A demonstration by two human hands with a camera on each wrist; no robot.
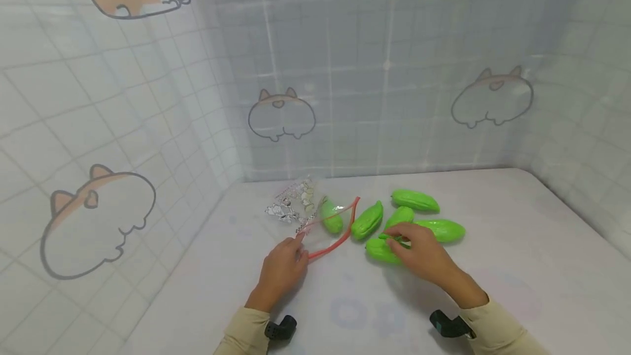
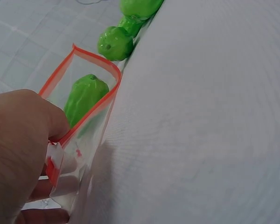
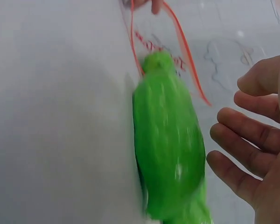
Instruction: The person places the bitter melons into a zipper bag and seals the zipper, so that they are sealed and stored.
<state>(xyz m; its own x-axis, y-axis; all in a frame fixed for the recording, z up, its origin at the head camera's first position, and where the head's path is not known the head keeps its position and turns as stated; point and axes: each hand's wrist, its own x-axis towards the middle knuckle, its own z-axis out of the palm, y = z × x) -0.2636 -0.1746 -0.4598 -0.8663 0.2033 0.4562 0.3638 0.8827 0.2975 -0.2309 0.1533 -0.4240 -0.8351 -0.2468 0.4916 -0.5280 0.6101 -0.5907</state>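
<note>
My left hand [image 1: 283, 268] pinches the red-edged mouth of a clear zip bag [image 2: 114, 70], which stands open toward the right. Inside the bag lies one glossy green oblong vegetable [image 2: 86, 98], possibly a model. My right hand [image 1: 425, 252] hovers over a similar green vegetable [image 3: 170, 140], its fingers spread and slightly bent. The right wrist view shows a gap between those fingers and the vegetable. More of the same kind lie close by: one green vegetable [image 1: 367, 221] beside the bag's mouth, another [image 1: 446, 230] beyond the right hand.
One further green vegetable [image 1: 415, 200] lies toward the back of the white table [image 1: 503, 245]. A curtain [image 1: 340, 70] with a grid and cartoon animals hangs behind and along both sides. The bag's printed part [image 1: 291, 204] spreads to the left.
</note>
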